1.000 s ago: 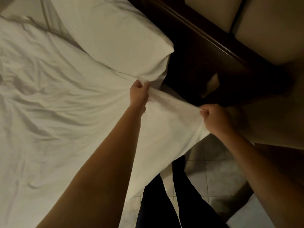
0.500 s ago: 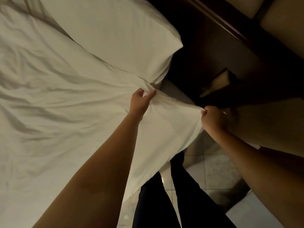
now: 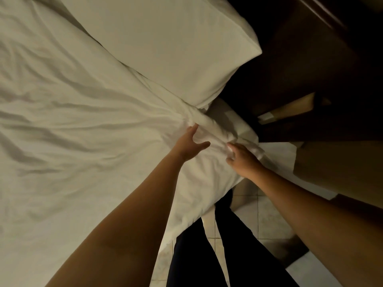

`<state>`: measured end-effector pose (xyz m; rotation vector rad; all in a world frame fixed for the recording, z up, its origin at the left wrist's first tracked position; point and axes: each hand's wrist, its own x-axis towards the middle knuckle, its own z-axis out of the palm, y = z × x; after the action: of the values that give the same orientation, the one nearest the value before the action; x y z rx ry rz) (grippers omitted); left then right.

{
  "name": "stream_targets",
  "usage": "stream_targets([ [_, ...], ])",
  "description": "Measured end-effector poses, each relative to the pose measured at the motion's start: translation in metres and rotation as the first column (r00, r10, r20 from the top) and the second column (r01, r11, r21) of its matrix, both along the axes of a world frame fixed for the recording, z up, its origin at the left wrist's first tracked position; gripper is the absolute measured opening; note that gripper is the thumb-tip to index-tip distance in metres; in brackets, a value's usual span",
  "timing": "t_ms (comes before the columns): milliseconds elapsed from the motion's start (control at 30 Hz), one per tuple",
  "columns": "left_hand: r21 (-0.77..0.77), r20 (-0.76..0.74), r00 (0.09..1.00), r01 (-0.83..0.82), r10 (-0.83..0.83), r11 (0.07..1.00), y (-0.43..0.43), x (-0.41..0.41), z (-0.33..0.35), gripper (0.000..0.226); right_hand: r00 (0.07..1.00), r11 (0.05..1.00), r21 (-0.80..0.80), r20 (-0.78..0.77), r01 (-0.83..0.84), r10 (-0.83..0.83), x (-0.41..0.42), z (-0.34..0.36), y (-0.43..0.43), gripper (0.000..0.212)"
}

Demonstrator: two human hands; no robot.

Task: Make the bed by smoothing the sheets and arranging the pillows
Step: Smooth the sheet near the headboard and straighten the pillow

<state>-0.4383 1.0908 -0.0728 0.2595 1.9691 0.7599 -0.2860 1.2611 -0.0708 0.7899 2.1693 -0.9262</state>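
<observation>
White sheet [image 3: 83, 121] lies bunched just beyond both hands, against the pillow [image 3: 165, 48] corner. The left hand [image 3: 191, 145] presses it with fingers spread. I cannot tell whether the right hand [image 3: 241, 160] pinches a fold. Pushing further could trap creases there. Half a second ago both fists held the edge taut.

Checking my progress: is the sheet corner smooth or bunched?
Bunched: the sheet gathers in folds between left hand and right hand, wrinkles fanning out.

The wide rumpled white sheet [image 3: 72, 141] lies open on the left (plenty of reach there). Ahead a plump white pillow [image 3: 165, 44] blocks the bed's corner; on the right dark wooden furniture [image 3: 310, 59] crowds a narrow strip of pale tiled floor [image 3: 261, 220].
</observation>
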Motion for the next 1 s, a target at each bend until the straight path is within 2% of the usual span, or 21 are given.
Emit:
stream_targets([
  [133, 0.009, -0.024, 0.999, -0.038, 0.038, 0.999, -0.014, 0.003, -0.003, 0.082, 0.999, 1.0, -0.012, 0.036, -0.003, 0.003, 0.001, -0.011, -0.001, 0.064],
  [233, -0.03, -0.102, 0.982, -0.162, 0.158, 0.986, -0.029, 0.007, 0.002, 0.049, 0.997, 1.0, 0.028, 0.074, 0.002, -0.004, 0.005, -0.005, -0.006, 0.065],
  [300, -0.046, -0.117, 0.968, -0.229, 0.222, 0.972, -0.039, 0.008, 0.015, 0.037, 0.998, 0.998, 0.07, 0.057, -0.01, 0.006, 0.006, 0.007, -0.007, 0.064],
  [533, 0.01, -0.15, 0.92, -0.364, 0.362, 0.931, -0.074, -0.008, 0.095, 0.056, 0.993, 0.993, 0.112, -0.115, -0.027, 0.04, -0.011, 0.089, -0.02, 0.06],
  [800, 0.137, -0.209, 0.875, -0.415, 0.436, 0.9, -0.11, -0.036, 0.196, 0.059, 0.952, 0.98, 0.186, -0.277, -0.076, 0.127, -0.053, 0.196, -0.061, 0.061],
  [1000, 0.209, -0.22, 0.845, -0.447, 0.487, 0.87, -0.153, -0.045, 0.231, 0.059, 0.909, 0.951, 0.268, -0.338, -0.154, 0.242, -0.088, 0.248, -0.095, 0.06],
])
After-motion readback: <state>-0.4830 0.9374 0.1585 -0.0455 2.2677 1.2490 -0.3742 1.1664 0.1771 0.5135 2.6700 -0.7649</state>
